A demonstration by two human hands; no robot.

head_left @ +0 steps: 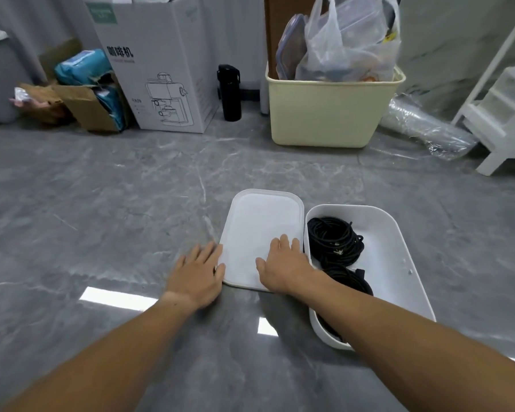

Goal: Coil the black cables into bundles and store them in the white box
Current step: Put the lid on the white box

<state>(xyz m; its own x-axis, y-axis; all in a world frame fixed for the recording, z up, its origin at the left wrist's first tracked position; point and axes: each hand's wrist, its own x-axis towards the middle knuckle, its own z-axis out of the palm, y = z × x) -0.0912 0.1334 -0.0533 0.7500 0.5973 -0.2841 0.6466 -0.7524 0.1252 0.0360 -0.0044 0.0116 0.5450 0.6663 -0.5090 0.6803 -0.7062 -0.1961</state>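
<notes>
— While both my arms reach forward over the grey marble-pattern floor (pixel 101 203), where do your eyes put the cables?

— The black cables (pixel 335 239) lie coiled inside the white box (pixel 399 263), which stands open on the floor to my right. One bundle sits at the far end, and a second bundle (pixel 350 279) lies nearer me, partly hidden under my right forearm.

— And the lid?

— The white lid (pixel 262 221) lies flat on the floor, just beside the box's left wall. My right hand (pixel 283 264) rests palm-down on its near right corner, fingers straight and slightly spread, holding nothing. My left hand (pixel 198 270) lies at the lid's near left edge, fingers extended and relaxed, fingertips touching the rim; whether the thumb hooks under the edge I cannot tell.

— What stands further off?

— A cream plastic tub (pixel 327 114) with a plastic bag (pixel 339 40) of containers, a black flask (pixel 229 92) to its left, then a coffee-machine carton (pixel 161 69) and a torn brown cardboard box (pixel 87 105). A white shelf unit (pixel 500 114) stands at the right, with a roll of clear film (pixel 425 126) beside it.
</notes>
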